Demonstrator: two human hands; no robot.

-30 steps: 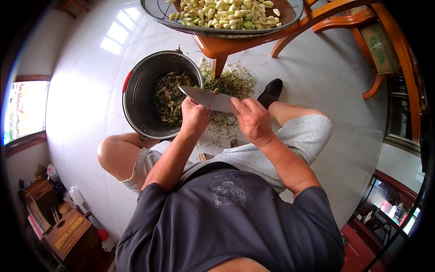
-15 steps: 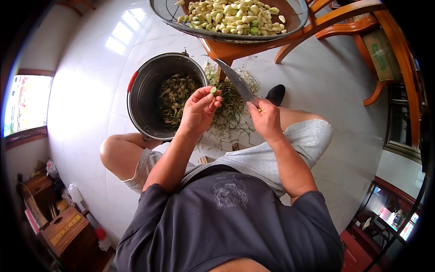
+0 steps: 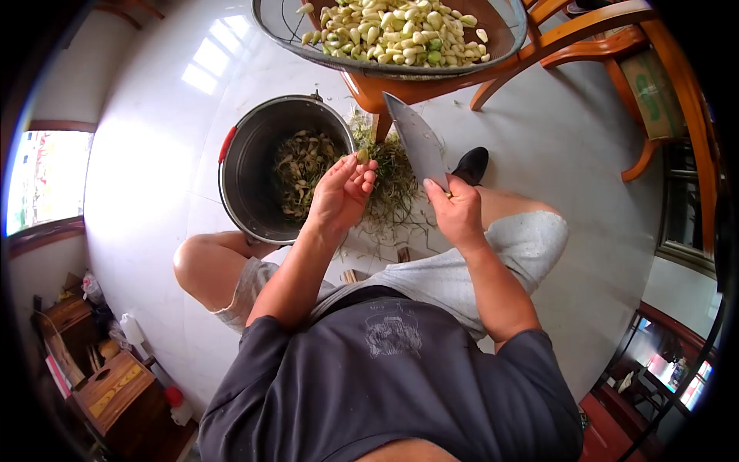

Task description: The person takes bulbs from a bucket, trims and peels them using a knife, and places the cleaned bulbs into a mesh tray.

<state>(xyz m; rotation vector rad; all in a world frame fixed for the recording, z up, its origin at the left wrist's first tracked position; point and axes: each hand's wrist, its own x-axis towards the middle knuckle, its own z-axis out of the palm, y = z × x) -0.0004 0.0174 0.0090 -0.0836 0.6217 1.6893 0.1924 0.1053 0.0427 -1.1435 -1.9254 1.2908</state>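
Note:
My left hand (image 3: 342, 185) pinches a small greenish onion-like bulb (image 3: 362, 155) between thumb and fingertips, over the right rim of a metal bucket (image 3: 250, 204). Untrimmed bulbs with stringy stalks (image 3: 302, 165) lie at the bottom of the bucket. In my right hand (image 3: 458, 206) is a knife (image 3: 416, 140), gripped at its handle, its broad blade pointing up and away from me. The blade is apart from the bulb. Beyond both hands, a mesh basket (image 3: 286, 52) holds a heap of pale, peeled bulbs (image 3: 400, 35).
The basket rests on a wooden chair (image 3: 493, 81). Trimmed stalks and roots (image 3: 392, 185) are strewn on the tiled floor between bucket and my shoe (image 3: 471, 163). A cardboard box (image 3: 653, 96) stands at the far right, and a wooden box (image 3: 112, 389) at the lower left.
The knife has turned so that more of its flat face shows. The bulb has been turned in my left fingertips, and its pale cut face is out of sight.

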